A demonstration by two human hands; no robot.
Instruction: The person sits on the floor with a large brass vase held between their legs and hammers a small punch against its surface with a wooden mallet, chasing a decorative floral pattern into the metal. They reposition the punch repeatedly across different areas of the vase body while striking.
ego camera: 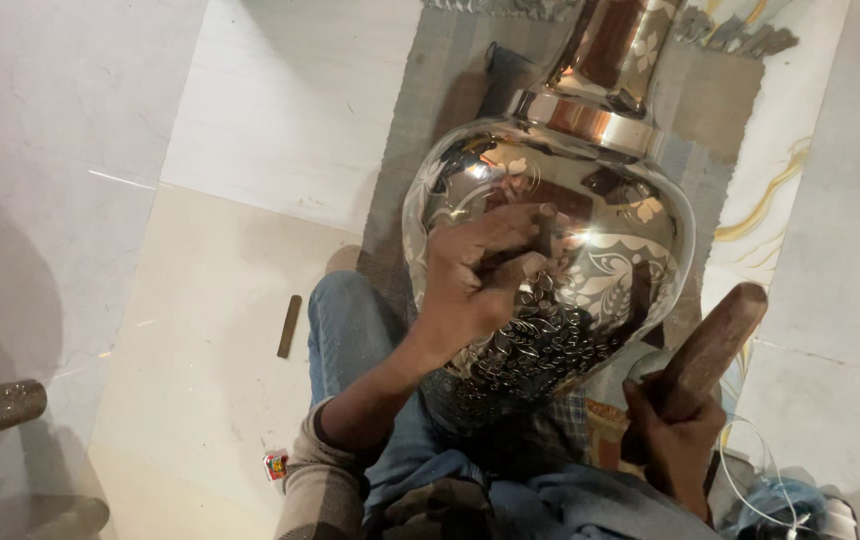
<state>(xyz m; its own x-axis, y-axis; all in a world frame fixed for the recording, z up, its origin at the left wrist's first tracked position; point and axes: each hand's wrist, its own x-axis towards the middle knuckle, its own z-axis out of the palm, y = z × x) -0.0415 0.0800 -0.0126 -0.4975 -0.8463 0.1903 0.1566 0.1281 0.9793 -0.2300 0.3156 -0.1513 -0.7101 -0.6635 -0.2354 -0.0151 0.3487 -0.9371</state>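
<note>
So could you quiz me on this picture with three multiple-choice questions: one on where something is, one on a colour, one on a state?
1. Where does the left hand rest?
A. on the round belly of the metal vase
B. on the floor
C. on the vase's neck

2. What colour is the trouser leg under the left arm?
A. red
B. blue
C. white

3. How is the right hand holding the wooden mallet?
A. open, mallet lying loose
C. not touching it
B. closed around its handle, head raised clear of the vase

Answers:
1 A: the left hand presses a small dark tool against the engraved belly.
2 B: the cloth is blue denim.
3 B: the fingers wrap the handle, and the head is off the vase.
</note>
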